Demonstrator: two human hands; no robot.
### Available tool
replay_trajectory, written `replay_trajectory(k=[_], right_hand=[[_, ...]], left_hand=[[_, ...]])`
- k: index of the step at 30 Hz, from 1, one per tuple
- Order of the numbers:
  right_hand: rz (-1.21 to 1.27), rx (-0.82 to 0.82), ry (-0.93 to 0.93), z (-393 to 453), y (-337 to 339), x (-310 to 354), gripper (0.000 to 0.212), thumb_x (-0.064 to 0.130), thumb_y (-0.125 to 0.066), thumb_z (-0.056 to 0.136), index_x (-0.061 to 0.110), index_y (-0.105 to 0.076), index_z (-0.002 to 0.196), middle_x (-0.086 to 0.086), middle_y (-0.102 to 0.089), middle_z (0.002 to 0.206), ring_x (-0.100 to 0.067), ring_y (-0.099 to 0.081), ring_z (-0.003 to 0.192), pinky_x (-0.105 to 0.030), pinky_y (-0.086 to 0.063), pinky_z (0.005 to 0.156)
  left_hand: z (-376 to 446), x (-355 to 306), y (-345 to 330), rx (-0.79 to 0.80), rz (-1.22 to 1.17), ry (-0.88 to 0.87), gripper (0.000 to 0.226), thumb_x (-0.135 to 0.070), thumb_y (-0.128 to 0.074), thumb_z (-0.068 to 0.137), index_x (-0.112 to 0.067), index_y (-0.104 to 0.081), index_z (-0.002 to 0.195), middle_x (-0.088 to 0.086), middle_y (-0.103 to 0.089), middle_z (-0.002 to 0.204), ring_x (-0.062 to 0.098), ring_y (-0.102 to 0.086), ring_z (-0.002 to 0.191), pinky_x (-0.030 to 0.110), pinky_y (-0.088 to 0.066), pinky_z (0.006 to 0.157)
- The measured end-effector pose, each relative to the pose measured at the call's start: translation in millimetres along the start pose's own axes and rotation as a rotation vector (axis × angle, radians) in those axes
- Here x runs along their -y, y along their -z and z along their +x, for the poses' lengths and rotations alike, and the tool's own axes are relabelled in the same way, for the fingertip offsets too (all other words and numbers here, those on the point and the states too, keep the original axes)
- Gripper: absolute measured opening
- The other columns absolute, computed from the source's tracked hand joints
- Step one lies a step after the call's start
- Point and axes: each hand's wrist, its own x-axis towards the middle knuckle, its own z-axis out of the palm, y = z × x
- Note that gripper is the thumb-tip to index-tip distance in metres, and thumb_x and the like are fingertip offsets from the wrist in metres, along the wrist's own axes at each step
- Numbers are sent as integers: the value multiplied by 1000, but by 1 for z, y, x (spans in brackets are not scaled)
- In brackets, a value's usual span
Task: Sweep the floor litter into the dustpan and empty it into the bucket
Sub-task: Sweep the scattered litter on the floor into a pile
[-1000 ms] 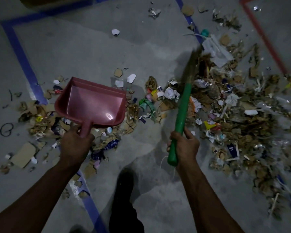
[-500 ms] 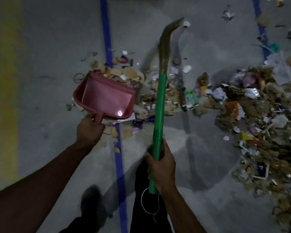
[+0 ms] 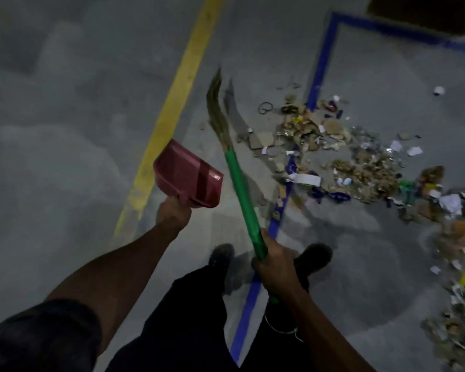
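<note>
Left hand [image 3: 172, 213] gripped red plastic dustpan [image 3: 189, 174] aloft, right hand [image 3: 275, 264] gripped green-handled grass broom [image 3: 236, 173]; a careless stroke could scatter paper-and-cardboard litter [image 3: 360, 162] wider.

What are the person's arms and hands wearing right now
Both hands are bare, no gloves. The left hand leads back along a bare forearm to a dark short sleeve at the upper arm. The right hand has a thin, light-coloured bangle around the wrist; no sleeve shows on that arm. No watch or rings can be made out.

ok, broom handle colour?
Green, on the broom handle, bristles brownish; the head view shows it, the only one.
</note>
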Motion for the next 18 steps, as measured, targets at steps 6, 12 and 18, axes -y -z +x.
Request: replay_trajectory(k=[6, 12, 18], right_hand=[[-122, 200, -22, 9, -55, 52, 41, 14, -60, 81, 18, -54, 122, -10, -67, 94, -33, -64, 86, -28, -41, 63], [157, 171, -356, 31, -85, 66, 41, 4, -65, 77, 17, -63, 116, 3, -63, 66, -18, -62, 51, -30, -52, 51], [607, -26, -589, 49, -72, 50, 52, -6, -64, 83, 7, -55, 132, -9, -59, 59, -17, -51, 38, -25, -45, 38]], left_hand=[[-8, 70, 32, -14, -110, 169, 27, -20, -58, 88, -3, -60, 108, 24, -66, 104, 42, -62, 95, 39, -48, 71], [-19, 104, 41, -34, -182, 265, 20, -13, -61, 83, -2, -63, 99, 19, -64, 90, 41, -64, 92, 35, -46, 66], [-22, 111, 43, -15, -255, 290, 31, -9, -64, 76, -9, -60, 106, 12, -63, 90, 37, -62, 89, 30, -40, 63]])
